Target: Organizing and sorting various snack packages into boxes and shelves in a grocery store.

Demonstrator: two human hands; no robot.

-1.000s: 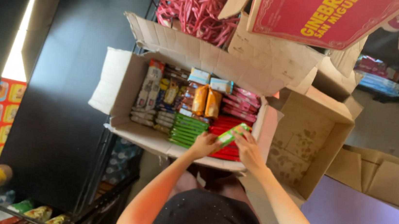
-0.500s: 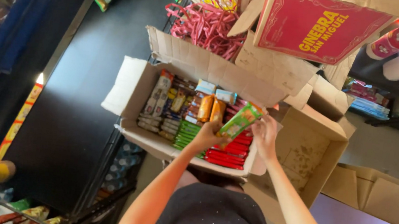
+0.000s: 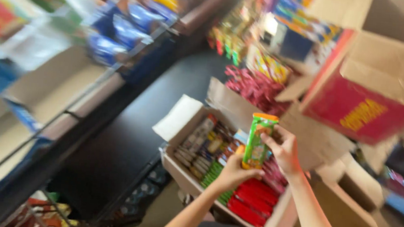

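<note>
Hands (image 3: 262, 159) grip green snack packet (image 3: 257, 141) between them above open box (image 3: 275, 224).

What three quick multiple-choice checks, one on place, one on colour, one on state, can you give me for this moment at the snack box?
1. Where is the green packet?
A. lying in the open box
B. held up above the open box
C. on the dark floor

2. What colour are the flat packs at the near end of the open box?
A. red
B. white
C. black

3. How is the green packet held?
A. by the left hand alone
B. by neither hand
C. by both hands

Answers:
1 B: it stands upright over the box's contents.
2 A: the red packs lie stacked there.
3 C: the left hand grips its bottom, the right hand its upper side.
</note>
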